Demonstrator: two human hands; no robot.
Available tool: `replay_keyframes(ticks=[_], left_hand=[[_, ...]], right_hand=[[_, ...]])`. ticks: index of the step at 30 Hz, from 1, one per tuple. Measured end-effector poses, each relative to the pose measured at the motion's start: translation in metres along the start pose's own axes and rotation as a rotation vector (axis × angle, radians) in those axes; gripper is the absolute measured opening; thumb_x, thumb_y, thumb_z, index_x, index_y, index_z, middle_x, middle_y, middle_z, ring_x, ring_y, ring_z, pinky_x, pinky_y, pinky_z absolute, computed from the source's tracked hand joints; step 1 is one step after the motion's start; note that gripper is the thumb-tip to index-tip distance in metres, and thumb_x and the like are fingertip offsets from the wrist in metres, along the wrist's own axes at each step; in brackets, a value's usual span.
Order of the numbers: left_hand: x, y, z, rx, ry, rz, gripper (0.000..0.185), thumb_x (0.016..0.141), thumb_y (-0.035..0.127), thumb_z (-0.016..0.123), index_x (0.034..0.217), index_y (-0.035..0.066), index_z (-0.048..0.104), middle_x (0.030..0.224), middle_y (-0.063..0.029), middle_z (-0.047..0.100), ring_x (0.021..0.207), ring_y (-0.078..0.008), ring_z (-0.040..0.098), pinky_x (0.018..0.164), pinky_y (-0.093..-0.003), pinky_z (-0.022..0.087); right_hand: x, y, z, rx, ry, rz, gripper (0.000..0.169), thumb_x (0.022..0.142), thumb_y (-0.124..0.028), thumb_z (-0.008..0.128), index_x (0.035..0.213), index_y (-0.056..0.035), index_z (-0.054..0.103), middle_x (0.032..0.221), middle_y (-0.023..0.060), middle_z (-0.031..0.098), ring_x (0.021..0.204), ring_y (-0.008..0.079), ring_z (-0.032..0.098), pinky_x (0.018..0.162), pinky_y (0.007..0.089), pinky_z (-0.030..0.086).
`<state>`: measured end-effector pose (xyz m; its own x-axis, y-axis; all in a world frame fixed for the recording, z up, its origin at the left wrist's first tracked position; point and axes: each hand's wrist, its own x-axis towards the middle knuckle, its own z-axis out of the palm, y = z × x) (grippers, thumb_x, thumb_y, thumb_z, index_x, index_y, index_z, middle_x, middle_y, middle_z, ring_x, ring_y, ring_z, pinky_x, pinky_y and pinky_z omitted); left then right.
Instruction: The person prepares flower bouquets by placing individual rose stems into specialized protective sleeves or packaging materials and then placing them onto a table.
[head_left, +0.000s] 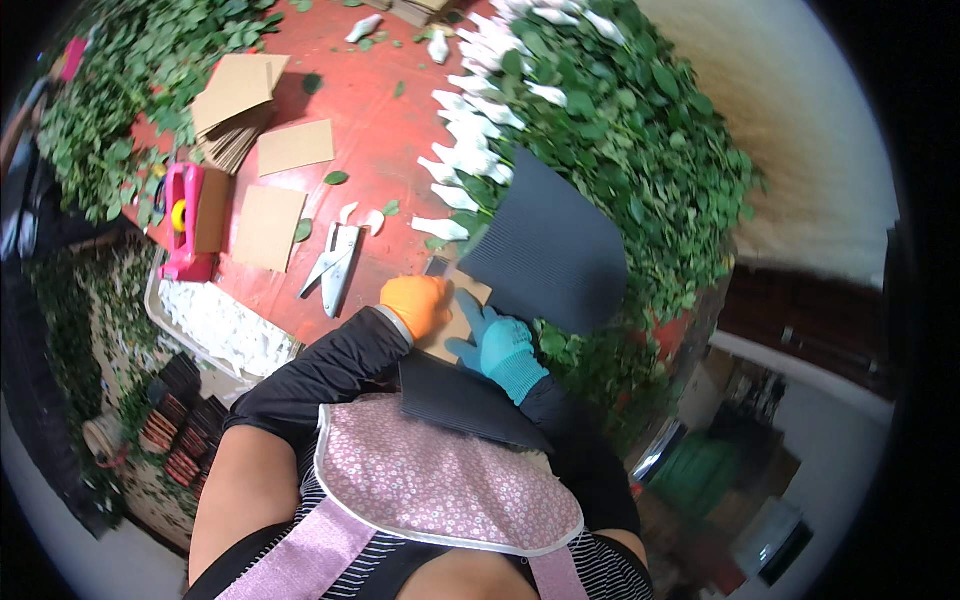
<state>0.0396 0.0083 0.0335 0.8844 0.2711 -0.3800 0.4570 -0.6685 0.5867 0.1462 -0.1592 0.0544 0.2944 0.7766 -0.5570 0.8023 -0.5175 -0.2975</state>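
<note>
My left hand (417, 306), in an orange glove, is curled at the left edge of a brown cardboard piece (457, 328); whether its fingers grip anything is hidden. Laid on the same cardboard is my right hand (504, 346), in a teal knit glove, thumb and index finger spread apart. A dark grey ribbed sheet (555, 240) rises beyond the right hand. Another dark ribbed piece (465, 401) lies between the cardboard and the floral apron (450, 472). Just beyond the left hand is a small greyish object (437, 266), too unclear to name.
Left of my hands on the red table (375, 150) are a plier stapler (335, 266), loose cardboard (270, 227), a cardboard stack (234, 112) and a pink tape dispenser (184, 225). A tray of white scraps (225, 322) adjoins. Leafy stems with white-wrapped heads (469, 135) line the right.
</note>
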Motion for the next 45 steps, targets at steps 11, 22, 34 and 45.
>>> replay_keyframes(ticks=[11,22,34,45], left_hand=[[0.001,-0.037,0.032,-0.553,0.274,0.387,0.088,0.087,0.019,0.065,0.155,-0.006,0.014,0.159,-0.0281,0.018,0.151,-0.0367,0.017,0.121,-0.0389,0.016],[0.019,-0.050,0.052,-0.898,0.362,0.335,0.099,0.085,0.033,0.066,0.156,-0.002,0.005,0.162,-0.0247,0.014,0.152,-0.0387,0.010,0.121,-0.0497,0.011],[0.004,-0.061,0.021,-0.949,0.439,0.284,0.056,0.089,0.004,0.061,0.143,0.002,0.045,0.131,-0.0189,0.056,0.120,-0.0308,0.057,0.104,-0.0357,0.042],[-0.030,-0.041,0.009,-0.548,0.125,0.089,0.015,0.084,0.008,0.071,0.095,0.003,0.063,0.081,-0.0155,0.065,0.074,-0.0302,0.064,0.068,-0.0373,0.050]], right_hand=[[-0.001,-0.010,-0.012,0.065,-0.071,0.035,0.087,0.082,-0.042,0.073,0.152,-0.0108,0.032,0.096,0.0175,0.063,0.083,0.0331,0.064,0.075,0.0447,0.050],[-0.001,-0.007,-0.008,0.044,-0.016,0.039,0.087,0.082,-0.044,0.073,0.152,-0.0124,0.033,0.097,0.0178,0.062,0.079,0.0333,0.064,0.072,0.0456,0.050],[-0.007,-0.002,-0.003,-0.008,-0.015,0.075,0.085,0.084,-0.045,0.069,0.155,-0.0190,0.030,0.110,0.0228,0.061,0.095,0.0402,0.063,0.085,0.0491,0.050],[-0.009,-0.003,-0.005,0.087,0.051,0.071,0.081,0.084,-0.049,0.068,0.153,-0.0221,0.035,0.101,0.0201,0.060,0.091,0.0379,0.062,0.083,0.0492,0.050]])
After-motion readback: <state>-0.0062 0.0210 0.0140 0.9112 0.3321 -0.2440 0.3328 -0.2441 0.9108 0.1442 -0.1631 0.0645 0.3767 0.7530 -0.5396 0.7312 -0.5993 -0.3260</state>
